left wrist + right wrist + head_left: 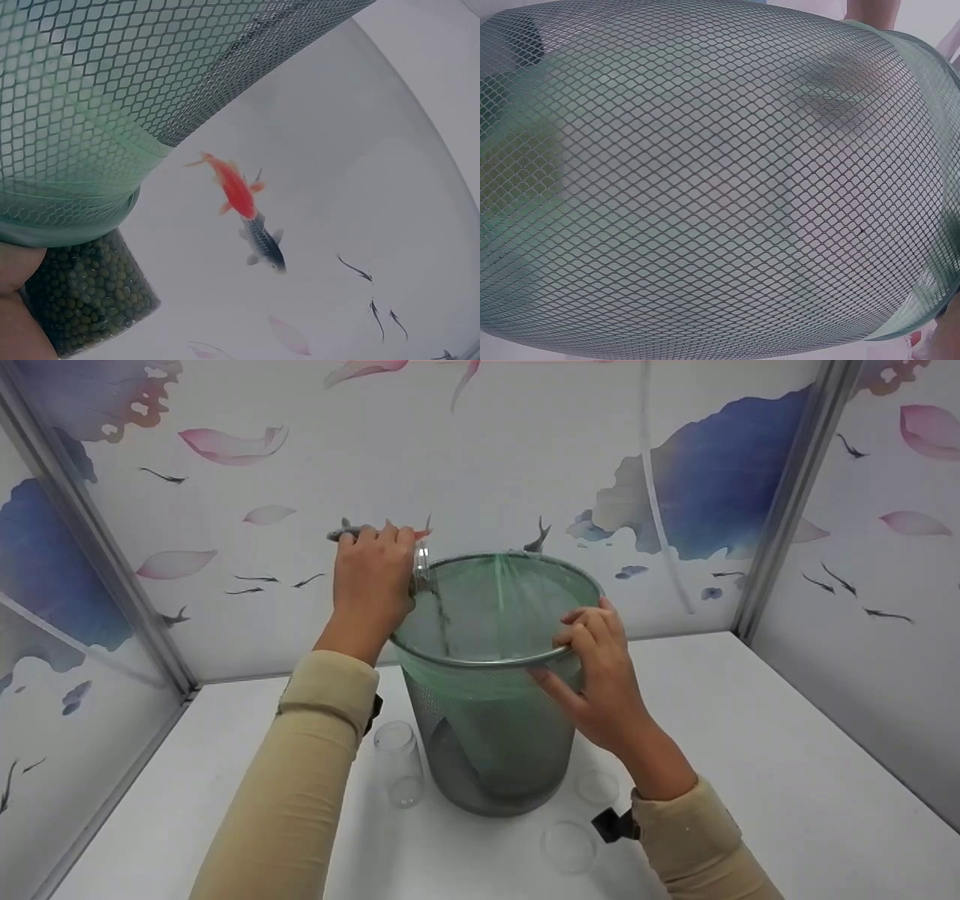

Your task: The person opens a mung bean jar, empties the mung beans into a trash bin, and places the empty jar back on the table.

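Note:
My left hand [373,574] grips a clear jar [421,561] tipped over the left side of a mesh wastebasket's rim [495,663]. A thin stream of small beans [444,626] falls from its mouth into the basket. The left wrist view shows many small green beans [94,292] still inside the jar, beside part of the left hand [16,300]. A thin green bag [517,592] lines the basket and folds over its rim. On the opposite side, my right hand [600,671] holds the rim, fingers over the top and thumb outside. Mesh [705,180] fills most of the right wrist view.
An uncapped clear jar [397,757] stands on the white table [750,735], left of the basket. Two clear round lids [568,847] lie in front and to the right. Printed wall panels [480,457] enclose the back and sides.

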A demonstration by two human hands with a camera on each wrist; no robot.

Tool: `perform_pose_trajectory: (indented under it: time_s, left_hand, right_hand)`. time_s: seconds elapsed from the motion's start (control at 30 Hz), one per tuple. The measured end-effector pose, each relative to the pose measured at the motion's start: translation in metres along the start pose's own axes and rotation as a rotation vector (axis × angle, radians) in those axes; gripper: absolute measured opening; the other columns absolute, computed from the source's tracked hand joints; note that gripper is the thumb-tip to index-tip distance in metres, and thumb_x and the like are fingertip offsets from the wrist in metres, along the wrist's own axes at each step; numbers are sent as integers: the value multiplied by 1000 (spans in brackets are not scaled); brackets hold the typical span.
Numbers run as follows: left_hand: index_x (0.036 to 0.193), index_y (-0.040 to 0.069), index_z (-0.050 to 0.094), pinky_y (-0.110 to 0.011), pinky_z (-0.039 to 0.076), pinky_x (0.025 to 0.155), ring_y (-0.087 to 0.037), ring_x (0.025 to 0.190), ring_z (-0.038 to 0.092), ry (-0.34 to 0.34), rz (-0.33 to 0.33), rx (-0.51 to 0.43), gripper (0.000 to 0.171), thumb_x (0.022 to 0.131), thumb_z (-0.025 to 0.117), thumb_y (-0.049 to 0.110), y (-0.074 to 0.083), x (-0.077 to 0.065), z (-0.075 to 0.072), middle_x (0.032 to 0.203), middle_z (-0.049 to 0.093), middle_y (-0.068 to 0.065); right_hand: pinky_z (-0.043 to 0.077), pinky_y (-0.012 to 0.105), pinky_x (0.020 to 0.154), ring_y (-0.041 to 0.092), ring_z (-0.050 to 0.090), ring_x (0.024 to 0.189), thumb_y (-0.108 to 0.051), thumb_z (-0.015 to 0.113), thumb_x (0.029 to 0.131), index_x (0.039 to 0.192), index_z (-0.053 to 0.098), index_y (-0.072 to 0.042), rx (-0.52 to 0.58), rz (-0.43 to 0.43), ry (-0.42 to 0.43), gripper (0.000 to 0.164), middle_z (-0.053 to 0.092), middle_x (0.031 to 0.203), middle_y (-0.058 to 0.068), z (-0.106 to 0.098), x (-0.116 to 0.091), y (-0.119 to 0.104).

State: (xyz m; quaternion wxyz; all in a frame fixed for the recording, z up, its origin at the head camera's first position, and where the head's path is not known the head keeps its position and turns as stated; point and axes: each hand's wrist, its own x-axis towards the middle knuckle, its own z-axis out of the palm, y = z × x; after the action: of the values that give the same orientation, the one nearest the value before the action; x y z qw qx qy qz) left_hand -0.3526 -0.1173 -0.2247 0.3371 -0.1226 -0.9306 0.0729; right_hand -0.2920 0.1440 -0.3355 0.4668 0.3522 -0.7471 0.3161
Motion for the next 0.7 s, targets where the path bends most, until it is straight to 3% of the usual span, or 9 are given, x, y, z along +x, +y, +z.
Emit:
perform_pose_trajectory:
  time_s: [0.23, 0.47, 0.7]
  left_hand:
    - [134, 2, 53, -54, 43, 99, -39, 117, 56, -3, -4, 5, 61, 79, 79, 12, 1, 0, 0, 136, 58, -18]
    - [131, 2, 55, -53, 45, 95, -38, 114, 58, 21, 13, 14, 56, 80, 76, 12, 1, 0, 1, 132, 60, -18]
    - [129, 2, 56, -52, 45, 95, -38, 113, 58, 28, 11, 8, 54, 80, 76, 12, 0, 0, 1, 131, 61, -18]
  right_hand:
    - [12, 58, 117, 30, 46, 115, -47, 60, 96, 99, 55, -8, 0, -1, -2, 40, 51, 99, 9, 0, 0, 1]
    - [12, 57, 117, 29, 45, 116, -37, 65, 94, 98, 54, -6, -11, 11, -18, 34, 51, 100, 9, 0, -1, 1]
    - [12, 57, 117, 29, 45, 115, -46, 59, 96, 99, 54, -6, -9, 13, -11, 40, 51, 103, 11, 0, -1, 1]
